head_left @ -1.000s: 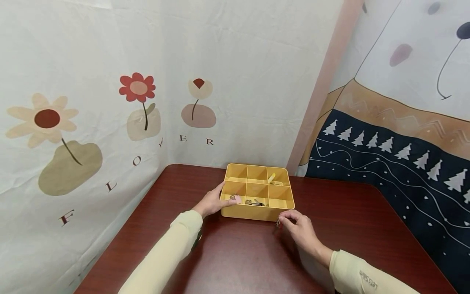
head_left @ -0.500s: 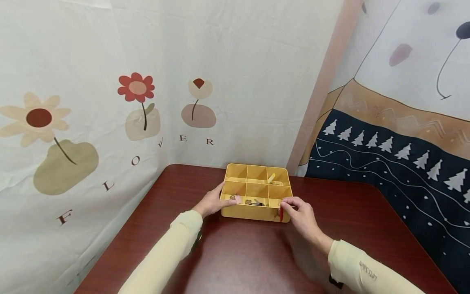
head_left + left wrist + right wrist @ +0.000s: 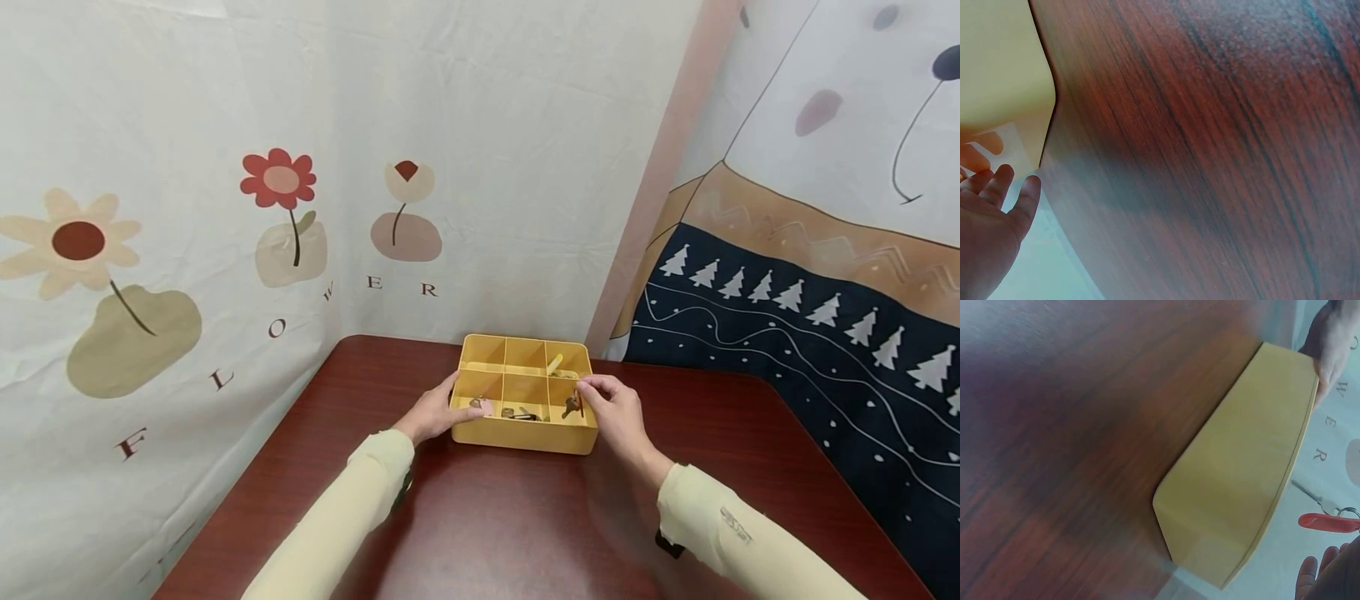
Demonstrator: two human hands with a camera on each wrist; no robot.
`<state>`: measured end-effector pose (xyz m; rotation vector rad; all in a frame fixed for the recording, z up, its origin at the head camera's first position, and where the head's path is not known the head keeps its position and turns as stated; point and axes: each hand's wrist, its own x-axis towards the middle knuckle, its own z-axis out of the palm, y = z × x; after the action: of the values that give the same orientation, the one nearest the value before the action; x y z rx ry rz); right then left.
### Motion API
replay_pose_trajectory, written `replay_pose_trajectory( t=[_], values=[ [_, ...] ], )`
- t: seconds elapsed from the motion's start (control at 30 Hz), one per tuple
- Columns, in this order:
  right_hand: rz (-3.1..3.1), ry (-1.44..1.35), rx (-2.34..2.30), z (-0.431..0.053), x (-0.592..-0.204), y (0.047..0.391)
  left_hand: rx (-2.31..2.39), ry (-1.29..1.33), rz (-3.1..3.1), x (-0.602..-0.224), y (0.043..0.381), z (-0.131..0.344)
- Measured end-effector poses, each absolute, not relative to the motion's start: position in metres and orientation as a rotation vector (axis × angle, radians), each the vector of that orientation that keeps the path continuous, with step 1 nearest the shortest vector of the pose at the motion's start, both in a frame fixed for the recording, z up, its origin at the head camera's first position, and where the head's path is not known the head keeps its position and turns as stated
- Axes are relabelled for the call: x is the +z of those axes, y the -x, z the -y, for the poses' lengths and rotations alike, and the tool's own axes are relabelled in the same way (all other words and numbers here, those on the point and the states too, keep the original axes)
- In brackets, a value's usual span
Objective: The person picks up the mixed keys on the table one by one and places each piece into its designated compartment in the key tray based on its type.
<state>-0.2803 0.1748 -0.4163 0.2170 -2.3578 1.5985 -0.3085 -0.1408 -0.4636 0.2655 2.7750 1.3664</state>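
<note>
My right hand (image 3: pixel 617 413) pinches a bunch of keys (image 3: pixel 572 406) with a red key tag (image 3: pixel 1329 522) at the fingertips. The keys hang over the front right compartment of a yellow divided box (image 3: pixel 525 435). One long key (image 3: pixel 1307 490) sticks out from the ring in the right wrist view. My left hand (image 3: pixel 432 412) rests on the box's front left corner, thumb on the front rim and fingers extended along the left side. Small metal keys (image 3: pixel 522 414) lie in the front middle compartment. A pink tag (image 3: pixel 485 406) lies in the front left one.
A yellow marker-like piece (image 3: pixel 555 363) leans in the back right compartment. The box stands near the back edge of the dark red wooden table (image 3: pixel 495 517). A printed white cloth (image 3: pixel 517 167) hangs right behind the table.
My right hand has lifted the keys from in front of the box, over its front rim, to above the front right compartment. My left hand has stayed at its corner.
</note>
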Motion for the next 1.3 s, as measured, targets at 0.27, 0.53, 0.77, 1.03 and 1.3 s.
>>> replay_pose_trajectory(
  t=[0.27, 0.53, 0.77, 1.03, 1.3],
  values=[
    [2.359, -0.148, 1.581, -0.168, -0.411, 0.296, 1.365, -0.253, -2.769, -0.463, 0.308, 0.141],
    [2.341, -0.052, 1.565, -0.164, -0.411, 0.311, 1.368, -0.242, -2.773, -0.462, 0.307, 0.143],
    [2.345, 0.008, 1.568, -0.161, -0.417, 0.321, 1.372, -0.244, -2.778, -0.463, 0.305, 0.144],
    [2.333, 0.039, 1.57, -0.156, -0.421, 0.328, 1.394, -0.253, -2.769, -0.463, 0.306, 0.146],
    [2.343, 0.033, 1.549, -0.153, -0.422, 0.328, 1.371, -0.245, -2.773, -0.461, 0.306, 0.145]
  ],
)
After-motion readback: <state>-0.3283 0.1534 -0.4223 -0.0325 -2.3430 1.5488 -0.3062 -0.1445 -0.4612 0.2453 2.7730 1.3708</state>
